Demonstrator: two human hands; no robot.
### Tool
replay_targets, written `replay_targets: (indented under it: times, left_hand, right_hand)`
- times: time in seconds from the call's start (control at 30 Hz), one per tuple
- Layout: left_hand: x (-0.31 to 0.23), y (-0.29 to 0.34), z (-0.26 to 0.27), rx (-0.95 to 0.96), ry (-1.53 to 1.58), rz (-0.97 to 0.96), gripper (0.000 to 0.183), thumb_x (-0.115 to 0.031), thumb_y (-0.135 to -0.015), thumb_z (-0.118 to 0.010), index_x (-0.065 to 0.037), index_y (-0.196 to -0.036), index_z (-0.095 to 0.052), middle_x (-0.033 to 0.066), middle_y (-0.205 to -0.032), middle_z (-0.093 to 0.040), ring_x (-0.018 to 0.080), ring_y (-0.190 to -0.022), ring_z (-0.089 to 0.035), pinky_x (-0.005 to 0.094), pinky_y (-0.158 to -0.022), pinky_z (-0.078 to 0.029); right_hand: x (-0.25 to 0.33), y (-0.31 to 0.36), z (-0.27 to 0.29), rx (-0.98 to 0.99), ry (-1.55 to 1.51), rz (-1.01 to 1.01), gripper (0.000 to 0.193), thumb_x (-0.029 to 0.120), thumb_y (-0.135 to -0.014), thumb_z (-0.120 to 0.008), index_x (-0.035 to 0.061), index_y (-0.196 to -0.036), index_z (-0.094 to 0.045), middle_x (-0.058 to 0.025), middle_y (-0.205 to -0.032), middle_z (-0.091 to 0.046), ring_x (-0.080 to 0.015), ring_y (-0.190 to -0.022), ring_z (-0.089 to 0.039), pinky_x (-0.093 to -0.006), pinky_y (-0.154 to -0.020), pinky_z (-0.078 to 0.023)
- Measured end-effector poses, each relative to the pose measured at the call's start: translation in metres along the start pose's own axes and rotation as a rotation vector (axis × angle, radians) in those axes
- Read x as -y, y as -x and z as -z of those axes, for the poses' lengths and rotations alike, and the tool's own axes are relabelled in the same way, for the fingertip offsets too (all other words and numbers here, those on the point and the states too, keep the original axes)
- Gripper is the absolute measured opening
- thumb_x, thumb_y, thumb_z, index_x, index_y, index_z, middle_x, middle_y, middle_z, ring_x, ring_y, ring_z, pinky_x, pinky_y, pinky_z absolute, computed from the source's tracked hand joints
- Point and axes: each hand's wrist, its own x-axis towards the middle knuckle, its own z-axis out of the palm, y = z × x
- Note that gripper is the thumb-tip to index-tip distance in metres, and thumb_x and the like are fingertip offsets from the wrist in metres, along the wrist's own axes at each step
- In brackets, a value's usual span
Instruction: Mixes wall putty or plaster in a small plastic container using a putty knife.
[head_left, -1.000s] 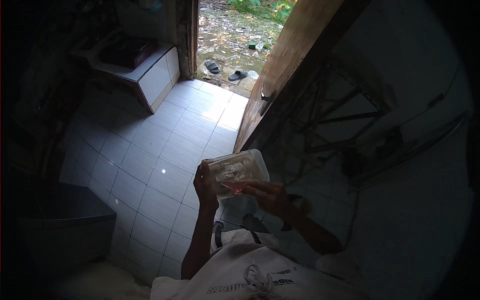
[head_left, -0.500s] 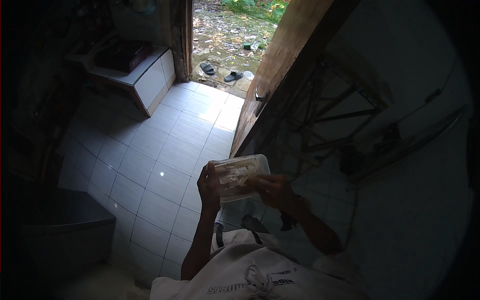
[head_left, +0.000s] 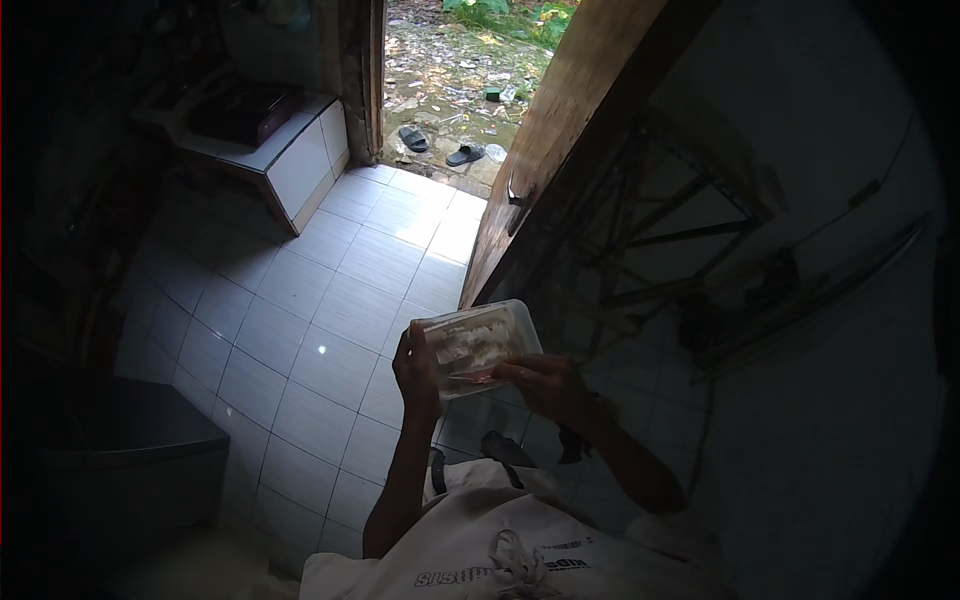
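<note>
A clear rectangular plastic container (head_left: 528, 324) is held in front of my body, tilted so its inside shows. My left hand (head_left: 415, 372) grips its left side, thumb over the rim. A whitish substance (head_left: 486, 342) is smeared over the bottom. At the container's near right corner is my right hand (head_left: 548, 384), its fingers pinched on a thin utensil with a reddish part (head_left: 484, 379). The utensil reaches into the container along its near side. Its exact kind is too dark and small to make out.
An open wooden door (head_left: 545, 150) with a metal handle stands just beyond the container. Dark sandals (head_left: 465, 155) lie outside the doorway. A tiled ledge (head_left: 310, 165) bears a dark red box (head_left: 245, 112). A grey box-like unit (head_left: 130, 425) stands left; a dark frame (head_left: 690, 215) leans right.
My right hand has shifted slightly down toward the container's near side, and the reddish part of the utensil now shows. The container has tilted a little; my left hand keeps its grip.
</note>
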Motion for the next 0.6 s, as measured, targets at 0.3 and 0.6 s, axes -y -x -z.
replay_targets:
  times: [0.3,0.6]
  left_hand:
    - [-0.004,0.008,-0.015,0.032,0.012,0.085,0.043,-0.044,-0.102,-0.049,-0.003,-0.105,-0.062,0.0057,-0.091,-0.062,0.0135,-0.081,-0.059,0.0311,-0.074,-0.051]
    - [-0.001,0.004,-0.006,0.085,-0.108,-0.033,0.041,-0.041,-0.102,-0.048,-0.003,-0.110,-0.061,0.0099,-0.097,-0.066,0.0190,-0.086,-0.066,0.0336,-0.078,-0.054]
  right_hand:
    - [-0.001,-0.009,0.001,0.101,0.024,-0.007,0.030,-0.002,-0.077,-0.068,0.0119,-0.104,-0.070,-0.0072,-0.096,-0.072,-0.0256,-0.077,-0.072,-0.0343,-0.063,-0.059]
    - [0.000,-0.018,-0.002,-0.020,0.083,0.113,0.033,-0.002,-0.073,-0.069,0.0123,-0.103,-0.070,-0.0059,-0.098,-0.072,-0.0229,-0.080,-0.072,-0.0334,-0.064,-0.060]
